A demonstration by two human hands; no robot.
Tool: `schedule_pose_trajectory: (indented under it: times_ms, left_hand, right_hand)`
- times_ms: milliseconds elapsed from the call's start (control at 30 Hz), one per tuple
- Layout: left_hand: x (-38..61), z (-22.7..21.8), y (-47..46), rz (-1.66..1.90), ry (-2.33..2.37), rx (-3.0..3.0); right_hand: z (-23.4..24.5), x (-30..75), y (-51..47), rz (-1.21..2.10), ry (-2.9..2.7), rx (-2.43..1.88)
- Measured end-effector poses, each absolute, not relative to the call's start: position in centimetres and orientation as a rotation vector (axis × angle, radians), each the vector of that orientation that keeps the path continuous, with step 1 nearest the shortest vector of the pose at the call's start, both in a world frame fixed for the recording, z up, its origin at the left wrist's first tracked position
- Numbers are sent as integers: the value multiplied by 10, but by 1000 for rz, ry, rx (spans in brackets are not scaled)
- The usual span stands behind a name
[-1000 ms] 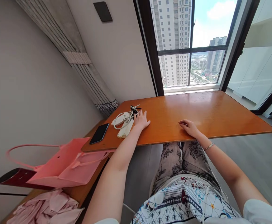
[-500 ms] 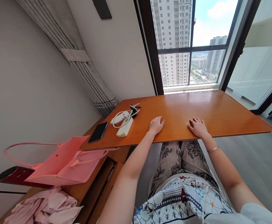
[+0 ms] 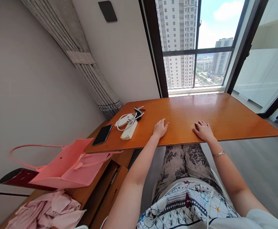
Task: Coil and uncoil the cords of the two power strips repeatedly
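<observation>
My left hand [image 3: 160, 128] lies flat, palm down, on the orange wooden table [image 3: 224, 114] near its front edge, holding nothing. My right hand [image 3: 203, 130] rests flat on the table a little to the right, fingers spread, a thin bracelet on its wrist. To the left of my left hand lies a white power strip [image 3: 129, 130] with a coiled white cable and a charger [image 3: 125, 120], and dark keys [image 3: 138, 112] just behind them. A black phone [image 3: 102, 135] lies face up near the table's left corner.
A pink tote bag [image 3: 67, 165] lies on a lower wooden unit at the left, partly under the table's corner, with a dark red object [image 3: 17, 178] and pink cloth [image 3: 50, 211] beside it. A grey curtain [image 3: 91, 76] hangs at the left wall. A window [image 3: 196, 47] stands behind the table.
My left hand drew back from the power strip to the table's front edge, to the right. My right hand flattened out on the table. The last half second shows almost no motion.
</observation>
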State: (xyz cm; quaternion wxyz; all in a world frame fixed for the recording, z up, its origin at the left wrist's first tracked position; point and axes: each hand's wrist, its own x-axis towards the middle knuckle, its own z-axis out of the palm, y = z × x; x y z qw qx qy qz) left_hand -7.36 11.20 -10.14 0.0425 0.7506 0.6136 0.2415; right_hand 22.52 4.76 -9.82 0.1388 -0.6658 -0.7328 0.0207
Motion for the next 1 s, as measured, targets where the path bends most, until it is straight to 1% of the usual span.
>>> schedule_pose_trajectory:
  times_ms: [1000]
  left_hand:
    - [-78,-100,114,737,1811,2326]
  right_hand:
    - [-96,225,47,74,-2119,-1917]
